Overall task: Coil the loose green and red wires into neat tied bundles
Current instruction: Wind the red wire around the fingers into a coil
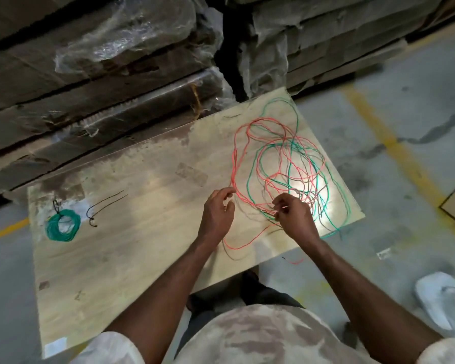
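Head view, looking down on a pale wooden board laid on the concrete floor. In the right half of the frame sits the loose tangle of red wire and green wire, looped over one another, with some darker strands mixed in. Over at the left edge of the board, a finished green coil already lies tied, and just beside it two black ties wait.

The left hand is pinching a red strand at the tangle's left side, fingers curled round it. The right hand is closed into the lower knot of the tangle; it looks to be gripping red and green strands together, though exactly which ones I cannot tell.

My read: he's finding a free red end to start the next coil. Best to draw one colour out slowly, letting the green slide off rather than yanking, then wind even loops around one hand.

Room to work? Plenty in the bare middle of the board, between the tangle and the coil. Watch the lower right edge, though: green loops run right to it and a red tail already trails onto the floor below. Wrapped stacks crowd the top.
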{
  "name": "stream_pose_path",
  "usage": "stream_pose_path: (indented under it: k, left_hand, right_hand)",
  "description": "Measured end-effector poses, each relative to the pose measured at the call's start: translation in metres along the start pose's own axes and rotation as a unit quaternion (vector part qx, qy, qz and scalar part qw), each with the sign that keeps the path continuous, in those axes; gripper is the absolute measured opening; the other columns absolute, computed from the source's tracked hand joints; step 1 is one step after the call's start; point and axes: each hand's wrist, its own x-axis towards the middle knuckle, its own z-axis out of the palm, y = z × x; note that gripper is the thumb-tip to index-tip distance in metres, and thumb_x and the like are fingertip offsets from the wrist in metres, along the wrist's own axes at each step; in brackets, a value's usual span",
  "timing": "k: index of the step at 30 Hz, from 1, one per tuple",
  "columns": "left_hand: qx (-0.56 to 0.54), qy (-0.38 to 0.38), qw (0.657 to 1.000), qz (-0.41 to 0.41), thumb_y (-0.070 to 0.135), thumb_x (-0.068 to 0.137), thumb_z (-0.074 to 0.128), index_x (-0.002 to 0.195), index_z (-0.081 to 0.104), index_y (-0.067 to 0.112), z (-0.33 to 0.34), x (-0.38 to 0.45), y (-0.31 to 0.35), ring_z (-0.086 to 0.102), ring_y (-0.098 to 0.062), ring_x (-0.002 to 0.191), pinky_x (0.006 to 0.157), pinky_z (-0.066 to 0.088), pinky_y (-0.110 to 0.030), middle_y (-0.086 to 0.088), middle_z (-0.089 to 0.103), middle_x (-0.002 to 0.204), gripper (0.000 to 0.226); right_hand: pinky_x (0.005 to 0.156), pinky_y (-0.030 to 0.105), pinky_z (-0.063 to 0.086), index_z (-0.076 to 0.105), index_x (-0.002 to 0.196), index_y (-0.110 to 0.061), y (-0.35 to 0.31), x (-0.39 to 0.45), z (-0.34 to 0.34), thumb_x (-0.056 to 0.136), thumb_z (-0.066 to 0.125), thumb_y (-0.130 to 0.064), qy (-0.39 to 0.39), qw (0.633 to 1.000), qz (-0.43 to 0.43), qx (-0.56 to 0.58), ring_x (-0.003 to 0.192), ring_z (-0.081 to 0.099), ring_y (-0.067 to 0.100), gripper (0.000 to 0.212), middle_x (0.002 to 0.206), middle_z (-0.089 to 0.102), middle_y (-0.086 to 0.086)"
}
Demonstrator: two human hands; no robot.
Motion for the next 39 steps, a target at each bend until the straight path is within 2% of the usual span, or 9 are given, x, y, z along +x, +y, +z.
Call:
stream_pose_path:
  k: [10, 15, 20, 23, 27, 32, 35, 37, 39]
  left_hand:
    - [0.036, -0.127, 0.991, -0.023, 0.012, 0.097, 0.068, 0.115, 0.079, 0.023, 0.062, -0.032, 0.005, 0.069, -0.012, 0.089, 0.088, 0.056, -0.033, 0.006, 0.074, 0.092, 0.024]
    - [0.062, -0.165, 0.984, -0.006, 0.011, 0.096, 0.069, 0.114, 0.079, 0.019, 0.08, -0.038, 0.01, 0.068, -0.016, 0.087, 0.085, 0.054, -0.031, 0.002, 0.074, 0.091, 0.022]
    - [0.075, -0.184, 0.98, 0.019, 0.01, 0.095, 0.07, 0.114, 0.08, 0.018, 0.086, -0.033, 0.016, 0.068, -0.014, 0.087, 0.085, 0.052, -0.026, 0.004, 0.075, 0.092, 0.023]
    - [0.069, -0.192, 0.979, 0.021, 0.01, 0.097, 0.071, 0.118, 0.08, 0.017, 0.084, -0.028, 0.018, 0.07, -0.011, 0.093, 0.09, 0.053, -0.023, 0.004, 0.078, 0.101, 0.025]
    - [0.055, -0.199, 0.978, 0.03, 0.011, 0.097, 0.071, 0.117, 0.08, 0.02, 0.079, -0.027, 0.02, 0.069, -0.01, 0.089, 0.089, 0.054, -0.025, 0.007, 0.076, 0.096, 0.024]
    - [0.041, -0.195, 0.98, 0.024, 0.022, 0.098, 0.072, 0.11, 0.079, 0.025, 0.062, -0.038, 0.018, 0.07, -0.011, 0.086, 0.086, 0.057, -0.032, 0.006, 0.076, 0.091, 0.013]
    - [0.016, -0.186, 0.982, 0.027, 0.035, 0.103, 0.071, 0.098, 0.077, 0.021, 0.039, -0.043, 0.02, 0.07, -0.006, 0.084, 0.082, 0.056, -0.028, 0.009, 0.077, 0.089, 0.016]
    - [-0.003, -0.187, 0.982, 0.006, 0.046, 0.105, 0.067, 0.098, 0.077, 0.022, 0.015, -0.046, 0.025, 0.07, -0.003, 0.085, 0.076, 0.05, -0.02, 0.01, 0.077, 0.09, 0.027]
    - [-0.024, -0.199, 0.98, -0.007, 0.054, 0.106, 0.061, 0.099, 0.075, 0.025, -0.013, -0.05, 0.025, 0.07, -0.004, 0.088, 0.078, 0.052, -0.024, 0.011, 0.076, 0.091, 0.034]
  right_hand:
    - [0.058, 0.011, 0.049, 0.069, 0.082, -0.01, 0.081, -0.026, -0.045, 0.091, 0.057, 0.01, 0.07, 0.988, 0.131, 0.045, 0.068, 0.078, 0.021, 0.025, 0.082, 0.077, 0.009]
    - [0.064, 0.018, 0.051, 0.07, 0.081, -0.011, 0.113, -0.042, -0.032, 0.087, 0.065, 0.009, 0.051, 0.983, 0.173, 0.03, 0.073, 0.079, 0.023, 0.022, 0.081, 0.078, 0.006]
    - [0.077, 0.028, 0.046, 0.076, 0.088, -0.007, 0.141, -0.048, -0.001, 0.084, 0.075, -0.001, 0.004, 0.976, 0.217, -0.024, 0.091, 0.075, 0.03, 0.008, 0.088, 0.079, 0.011]
    - [0.09, 0.036, 0.054, 0.079, 0.105, -0.003, 0.152, -0.048, 0.018, 0.087, 0.083, -0.015, -0.029, 0.966, 0.255, -0.024, 0.104, 0.074, 0.035, 0.022, 0.102, 0.079, 0.016]
    - [0.084, 0.051, 0.063, 0.072, 0.078, -0.01, 0.162, -0.048, 0.034, 0.089, 0.082, -0.022, -0.038, 0.959, 0.28, 0.033, 0.084, 0.077, 0.038, 0.019, 0.075, 0.074, 0.008]
    - [0.062, 0.04, 0.061, 0.072, 0.068, -0.009, 0.105, -0.049, 0.017, 0.098, 0.071, -0.013, -0.084, 0.97, 0.217, 0.072, 0.057, 0.069, 0.027, 0.03, 0.065, 0.076, 0.008]
    - [0.056, 0.035, 0.056, 0.071, 0.094, 0.002, 0.041, -0.052, 0.001, 0.099, 0.072, -0.005, -0.113, 0.951, 0.186, 0.219, 0.058, 0.063, 0.027, 0.009, 0.073, 0.077, 0.02]
    - [0.054, 0.035, 0.057, 0.06, 0.115, -0.003, -0.004, -0.053, -0.005, 0.097, 0.077, -0.006, -0.113, 0.941, 0.151, 0.28, 0.059, 0.065, 0.029, 0.025, 0.078, 0.077, 0.027]
    - [0.055, 0.034, 0.057, 0.049, 0.124, -0.014, -0.046, -0.055, -0.003, 0.096, 0.079, -0.007, -0.106, 0.95, 0.1, 0.277, 0.06, 0.068, 0.032, 0.041, 0.078, 0.076, 0.028]
